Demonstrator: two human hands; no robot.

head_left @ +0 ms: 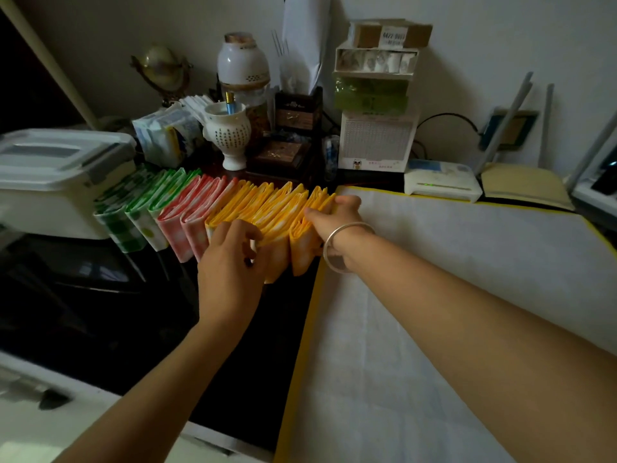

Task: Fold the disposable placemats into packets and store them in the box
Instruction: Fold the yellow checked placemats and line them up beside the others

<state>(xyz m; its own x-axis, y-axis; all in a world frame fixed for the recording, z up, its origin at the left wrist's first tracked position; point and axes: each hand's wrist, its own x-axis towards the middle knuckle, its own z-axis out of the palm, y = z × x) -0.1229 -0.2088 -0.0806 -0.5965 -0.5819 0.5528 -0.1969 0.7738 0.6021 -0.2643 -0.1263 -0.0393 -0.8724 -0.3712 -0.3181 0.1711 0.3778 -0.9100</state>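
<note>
While a white placemat (450, 295) lies spread at four o'clock and the lidded box (50, 182) sits at nine, packets (207, 208) stand rowed at eleven. The right hand (337, 225) clasps the end yellow ones and the left hand (230, 262) pinches their near edges. Squeezing evenly should keep the folds tight.

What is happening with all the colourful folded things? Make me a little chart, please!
row: green packets, pink packets, yellow packets, standing on edge
left hand: pinches the yellow packets
right hand: grips the yellow end of the row, wears a bangle
storage box: white, lid on, left of the row
unfolded placemat: flat, white with yellow border, on the right
</note>
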